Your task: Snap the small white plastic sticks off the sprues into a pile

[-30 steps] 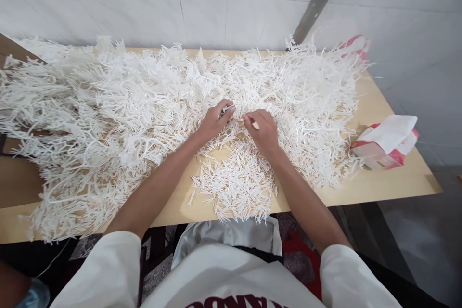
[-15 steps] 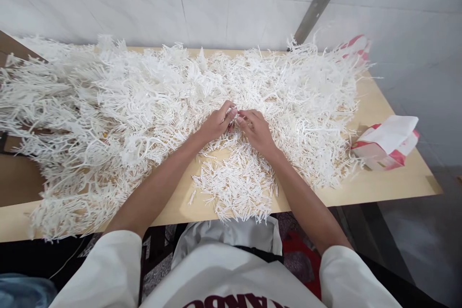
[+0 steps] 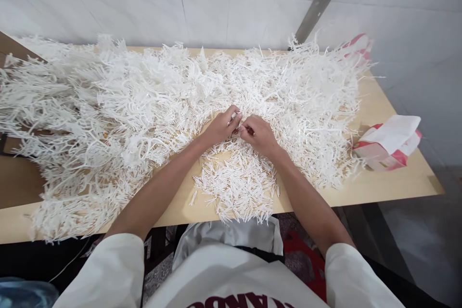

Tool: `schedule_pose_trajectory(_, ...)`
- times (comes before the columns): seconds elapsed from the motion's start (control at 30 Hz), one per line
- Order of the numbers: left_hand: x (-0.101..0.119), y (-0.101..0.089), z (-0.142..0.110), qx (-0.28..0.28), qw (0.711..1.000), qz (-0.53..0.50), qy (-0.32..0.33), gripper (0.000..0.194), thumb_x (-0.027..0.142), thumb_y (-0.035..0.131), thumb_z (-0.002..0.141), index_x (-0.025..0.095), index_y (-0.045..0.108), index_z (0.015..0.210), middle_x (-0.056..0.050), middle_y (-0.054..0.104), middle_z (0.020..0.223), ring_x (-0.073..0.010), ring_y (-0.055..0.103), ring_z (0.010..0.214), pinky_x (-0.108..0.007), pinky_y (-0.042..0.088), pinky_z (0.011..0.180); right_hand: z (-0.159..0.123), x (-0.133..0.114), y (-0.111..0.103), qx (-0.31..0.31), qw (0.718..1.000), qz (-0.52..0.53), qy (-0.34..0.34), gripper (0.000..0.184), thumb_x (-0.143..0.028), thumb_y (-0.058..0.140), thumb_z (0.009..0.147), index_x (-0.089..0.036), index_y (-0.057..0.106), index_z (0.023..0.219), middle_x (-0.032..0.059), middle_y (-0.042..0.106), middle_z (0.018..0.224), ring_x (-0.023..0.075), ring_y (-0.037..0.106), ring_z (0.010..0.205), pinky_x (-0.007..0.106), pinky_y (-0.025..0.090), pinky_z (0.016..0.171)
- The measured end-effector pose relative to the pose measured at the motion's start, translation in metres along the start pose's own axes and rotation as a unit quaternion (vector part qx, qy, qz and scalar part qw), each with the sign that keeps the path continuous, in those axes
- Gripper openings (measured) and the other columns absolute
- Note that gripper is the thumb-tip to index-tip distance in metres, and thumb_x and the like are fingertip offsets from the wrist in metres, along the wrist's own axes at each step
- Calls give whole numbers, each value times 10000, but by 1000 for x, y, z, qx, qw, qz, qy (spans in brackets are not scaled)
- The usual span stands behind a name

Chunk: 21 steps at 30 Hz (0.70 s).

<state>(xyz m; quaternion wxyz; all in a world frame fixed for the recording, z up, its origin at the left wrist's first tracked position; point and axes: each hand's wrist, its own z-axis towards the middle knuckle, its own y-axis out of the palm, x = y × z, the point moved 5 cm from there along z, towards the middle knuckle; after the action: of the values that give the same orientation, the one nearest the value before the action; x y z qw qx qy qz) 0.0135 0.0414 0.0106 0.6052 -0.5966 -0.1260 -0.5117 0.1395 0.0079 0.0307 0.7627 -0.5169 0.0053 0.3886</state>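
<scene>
Plastic, spiky white sprig [image 3: 238, 119] — pinched between left hand [image 3: 221, 127] and right hand [image 3: 260, 134].

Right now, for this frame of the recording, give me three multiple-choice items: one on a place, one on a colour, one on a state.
1. Where does the red-and-white bag lie?
A. at the table's right end
B. at the table's left end
C. under the table

2. What colour are the plastic sticks in the pile?
A. green
B. black
C. white

3. How do the two hands stand?
A. both flat and spread wide apart
B. close together, fingertips pinching small white pieces
C. both off the table

Answers:
1 A: the bag rests on the table near its right edge.
2 C: the whole heap, and the small loose pile near the front edge, is white.
3 B: the left hand and right hand meet at the heap's middle, each grip closed on white bits.
</scene>
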Motion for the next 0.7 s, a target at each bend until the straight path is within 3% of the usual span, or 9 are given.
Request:
schedule_pose_trajectory(0.1, -4, -1, 2, 1, 1000, -19, -18, 350, 540, 327, 949, 218, 462, 972, 44, 539, 598, -94, 513, 529, -228, 404, 546, -2, -6, -4, 8, 999, 35, 14, 191, -213, 444, 841, -233, 390, 659, -16, 461, 620, 128, 413, 607, 290, 354, 588)
schedule_pose_trajectory(0.2, -15, -12, 7, 77, 992, -72, -68, 346, 542, 288, 959, 227, 427, 997, 40, 518, 623, -93, 542, 540, -222, 428, 534, -3, -22, -5, -9, 995, 99, 14, 217, -215, 405, 870, -232, 392, 654, -24, 479, 604, 112, 413, 560, 278, 352, 546)
schedule_pose_trajectory(0.23, -18, -15, 7, 106, 987, -93, -80, 336, 534, 267, 965, 231, 410, 1002, 37, 516, 643, -93, 559, 558, -220, 440, 540, -3, -31, -6, -15, 994, 103, -17, 225, -237, 414, 880, -232, 407, 656, -22, 489, 599, 116, 429, 575, 281, 365, 560)
schedule_pose_trajectory(0.33, -18, -15, 9, 93, 985, -126, -79, 311, 537, 287, 960, 245, 382, 1006, 39, 507, 670, -96, 592, 593, -231, 472, 577, -2, -38, -5, -12, 998, 59, -34, 226, -278, 436, 925, -227, 490, 712, -2, 562, 663, 127, 489, 656, 301, 415, 652)
schedule_pose_trajectory(0.47, -13, -11, 6, 75, 983, -151, -79, 330, 555, 281, 957, 255, 380, 1052, 31, 522, 664, -115, 604, 590, -260, 471, 584, -3, -10, -9, 94, 992, 29, 85, 247, -393, 507, 916, -225, 536, 737, 5, 593, 706, 132, 522, 678, 305, 433, 660)
schedule_pose_trajectory(0.53, -11, -9, 5, 64, 982, -157, -82, 344, 554, 272, 959, 255, 377, 1091, 31, 528, 639, -124, 604, 571, -265, 457, 571, -6, 7, -9, 125, 976, 55, 167, 213, -445, 529, 896, -236, 565, 884, -15, 570, 691, 125, 515, 632, 292, 435, 611)
schedule_pose_trajectory(0.63, -7, -8, 3, 50, 989, -123, -68, 362, 554, 278, 957, 247, 392, 1109, 36, 531, 607, -123, 583, 554, -263, 433, 566, -7, 17, -3, 102, 967, 106, 209, 366, -479, 502, 903, -255, 498, 1193, -19, 574, 753, 127, 545, 652, 284, 459, 601)
schedule_pose_trajectory(0.7, -5, -10, 2, 52, 994, -75, -55, 373, 558, 290, 951, 240, 422, 1095, 31, 548, 626, -119, 561, 565, -263, 420, 576, -4, 12, 3, 64, 975, 119, 179, 344, -485, 457, 924, -261, 543, 1171, 19, 604, 885, 143, 586, 788, 301, 490, 681)
